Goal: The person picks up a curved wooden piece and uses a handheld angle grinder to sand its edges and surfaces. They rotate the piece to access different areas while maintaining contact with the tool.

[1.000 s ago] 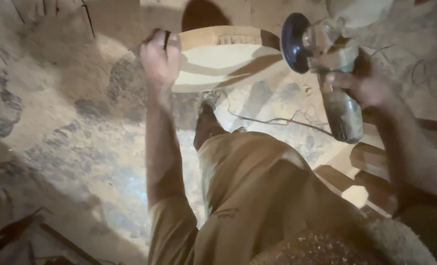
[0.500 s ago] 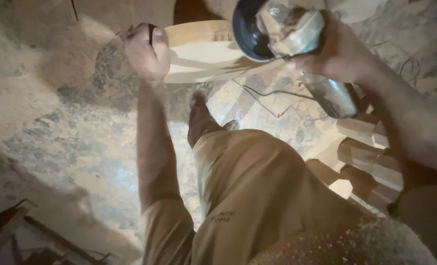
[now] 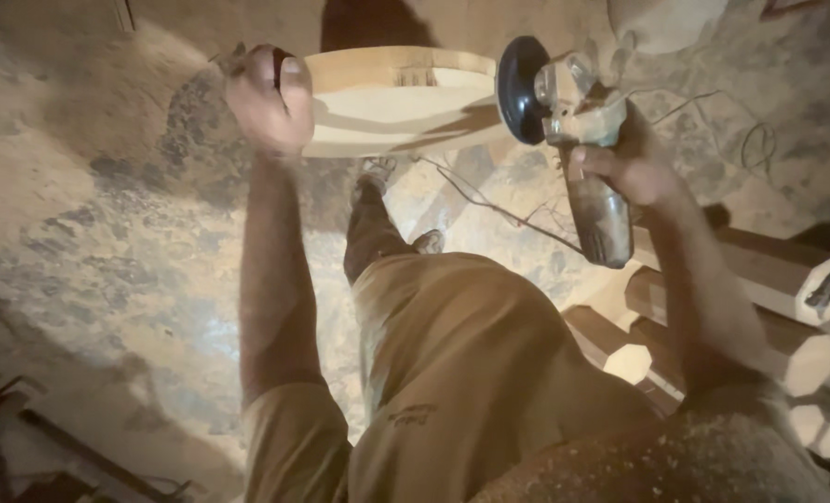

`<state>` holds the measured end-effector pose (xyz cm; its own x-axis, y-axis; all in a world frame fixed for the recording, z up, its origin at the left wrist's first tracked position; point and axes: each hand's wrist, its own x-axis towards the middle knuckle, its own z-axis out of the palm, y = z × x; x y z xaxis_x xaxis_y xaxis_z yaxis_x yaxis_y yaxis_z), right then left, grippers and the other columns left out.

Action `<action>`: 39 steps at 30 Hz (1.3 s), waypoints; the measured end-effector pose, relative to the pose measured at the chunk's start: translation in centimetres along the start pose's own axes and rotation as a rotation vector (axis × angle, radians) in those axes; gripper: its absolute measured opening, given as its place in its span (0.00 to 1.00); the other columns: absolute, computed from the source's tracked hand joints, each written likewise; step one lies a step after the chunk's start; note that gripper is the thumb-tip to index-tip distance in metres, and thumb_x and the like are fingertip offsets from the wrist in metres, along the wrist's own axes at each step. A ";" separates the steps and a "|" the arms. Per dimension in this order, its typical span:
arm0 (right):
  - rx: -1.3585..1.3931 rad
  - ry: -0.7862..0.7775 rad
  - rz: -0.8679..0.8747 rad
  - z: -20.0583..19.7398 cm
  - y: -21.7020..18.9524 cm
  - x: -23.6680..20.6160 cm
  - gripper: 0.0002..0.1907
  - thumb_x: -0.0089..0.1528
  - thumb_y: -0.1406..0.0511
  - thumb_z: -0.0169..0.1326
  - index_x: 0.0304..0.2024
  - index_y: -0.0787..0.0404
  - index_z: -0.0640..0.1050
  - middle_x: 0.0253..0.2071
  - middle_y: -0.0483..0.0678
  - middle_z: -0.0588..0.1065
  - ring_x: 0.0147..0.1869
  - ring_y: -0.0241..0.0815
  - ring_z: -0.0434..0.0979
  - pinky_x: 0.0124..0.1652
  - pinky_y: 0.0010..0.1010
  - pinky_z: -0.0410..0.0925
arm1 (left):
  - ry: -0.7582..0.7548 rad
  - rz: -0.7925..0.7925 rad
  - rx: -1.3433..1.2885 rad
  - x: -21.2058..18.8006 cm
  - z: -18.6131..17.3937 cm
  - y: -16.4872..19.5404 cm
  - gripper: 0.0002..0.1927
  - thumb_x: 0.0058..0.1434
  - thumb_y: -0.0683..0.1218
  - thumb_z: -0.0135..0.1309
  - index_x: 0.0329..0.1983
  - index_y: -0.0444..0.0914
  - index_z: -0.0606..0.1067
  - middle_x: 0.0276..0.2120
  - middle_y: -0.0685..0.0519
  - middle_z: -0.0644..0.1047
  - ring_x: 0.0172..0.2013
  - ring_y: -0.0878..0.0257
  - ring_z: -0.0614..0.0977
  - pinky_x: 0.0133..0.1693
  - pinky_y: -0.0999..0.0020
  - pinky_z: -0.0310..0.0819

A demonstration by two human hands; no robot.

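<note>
L hand (image 3: pixel 266 101): fingers curled shut around the left end of the pale, curved wooden workpiece (image 3: pixel 391 102), thumb on top of the edge. Workpiece is held up off the ground and runs from the L hand toward the R hand, broad face up.

R hand (image 3: pixel 620 163): wrapped tight around the body of the dusty grey angle grinder with black round disc (image 3: pixel 564 121). Disc sits at the workpiece's right end, just beside the wood; contact can't be confirmed. Grinder body angles down and toward the person from the R hand.

Below and between the hands: thin dark power cord (image 3: pixel 489 200) lies across the sawdust-covered floor (image 3: pixel 89 242). Outboard of the R forearm: stack of pale hexagonal wooden posts (image 3: pixel 787 307), lying on their sides. Person's bent leg in tan trousers (image 3: pixel 452 354) sits between both arms.
</note>
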<state>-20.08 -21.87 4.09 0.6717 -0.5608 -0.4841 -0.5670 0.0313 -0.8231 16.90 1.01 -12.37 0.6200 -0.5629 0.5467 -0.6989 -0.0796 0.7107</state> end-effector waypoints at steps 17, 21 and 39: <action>-0.271 -0.133 -0.288 0.1 -8.3 5.0 0.44 0.57 0.67 0.70 0.69 0.71 0.61 0.64 0.57 0.72 0.71 0.49 0.73 0.69 0.41 0.68 | 0.207 0.121 0.104 1.1 0.3 2.4 0.14 0.72 0.49 0.51 0.41 0.32 0.75 0.34 0.41 0.77 0.33 0.42 0.78 0.37 0.49 0.73; -0.299 -0.113 -0.274 -0.2 -9.2 5.4 0.46 0.56 0.67 0.71 0.69 0.71 0.61 0.64 0.59 0.72 0.71 0.50 0.73 0.71 0.41 0.68 | 0.041 -0.040 0.065 1.7 0.1 3.3 0.15 0.69 0.50 0.51 0.35 0.34 0.75 0.29 0.42 0.76 0.29 0.43 0.78 0.33 0.50 0.72; -0.233 -0.186 -0.159 -2.9 -9.0 2.7 0.47 0.55 0.66 0.68 0.69 0.74 0.59 0.62 0.63 0.71 0.64 0.54 0.76 0.63 0.47 0.72 | -0.011 -0.141 0.025 2.5 0.2 4.6 0.16 0.66 0.52 0.52 0.32 0.34 0.73 0.28 0.39 0.76 0.30 0.41 0.78 0.33 0.47 0.72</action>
<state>-14.54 -26.10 11.03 0.8237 -0.3826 -0.4185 -0.5274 -0.2462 -0.8131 15.18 -0.96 -7.84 0.7087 -0.5536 0.4373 -0.6139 -0.1785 0.7689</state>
